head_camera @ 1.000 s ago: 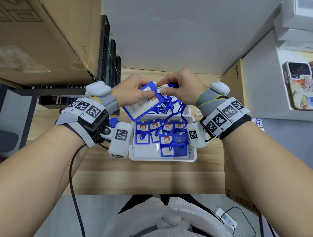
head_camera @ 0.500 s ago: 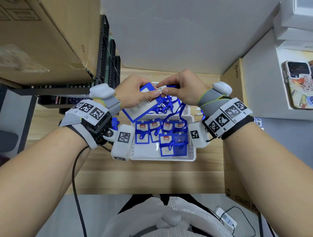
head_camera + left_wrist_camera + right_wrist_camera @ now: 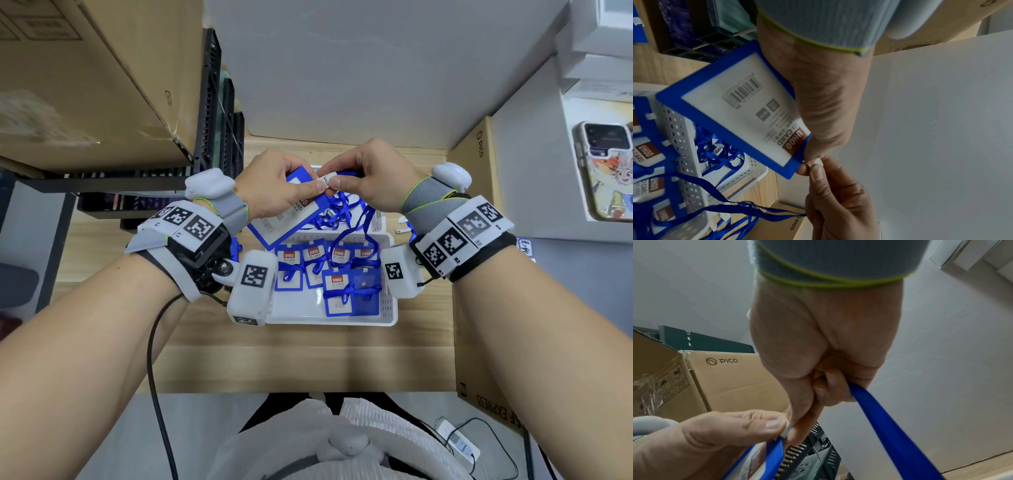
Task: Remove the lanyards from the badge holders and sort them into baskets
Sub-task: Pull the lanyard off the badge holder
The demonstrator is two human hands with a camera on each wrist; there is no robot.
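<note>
Two baskets (image 3: 388, 310) — six badge holders (image 3: 337, 296)

We note a blue-framed holder (image 3: 274, 226) tilted above the white baskets (image 3: 387, 315), white clip (image 3: 327, 180) at its top. Its blue lanyard (image 3: 356, 229) trails down into them. More holders (image 3: 337, 294) lie flat in the near basket.

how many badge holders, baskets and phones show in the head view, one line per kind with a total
badge holders: 7, one held in the left hand at, six in the near basket, e.g.
white baskets: 2, near, far
phones: 1
total: 10
</note>
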